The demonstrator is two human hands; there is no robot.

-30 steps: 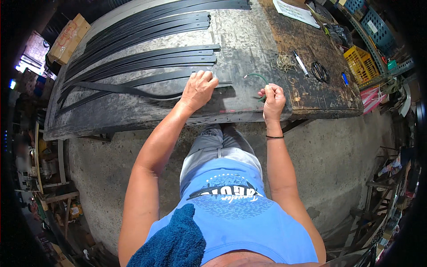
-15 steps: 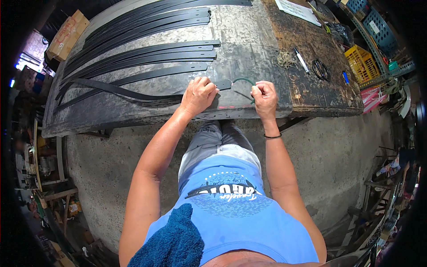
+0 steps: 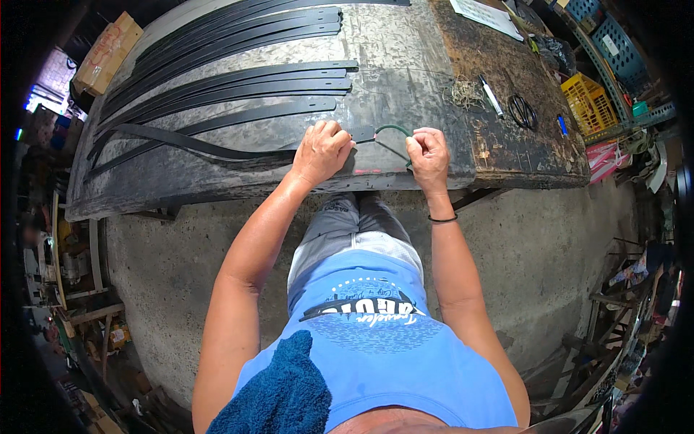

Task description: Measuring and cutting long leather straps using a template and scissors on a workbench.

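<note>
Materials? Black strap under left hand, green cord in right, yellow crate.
Black strap: leather or synthetic, unclear; flat, dull sheen, bends in a curve.
Green cord: possibly plastic-coated or rubbery; holds a smooth arc.
Yellow crate: likely moulded plastic; uniform colour, openwork walls.

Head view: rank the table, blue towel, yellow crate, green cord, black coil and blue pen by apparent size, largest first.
1. Table
2. Blue towel, near the camera
3. Yellow crate
4. Green cord and black coil: similar spans, unranked; the right hand partly hides the cord
5. Blue pen
</note>
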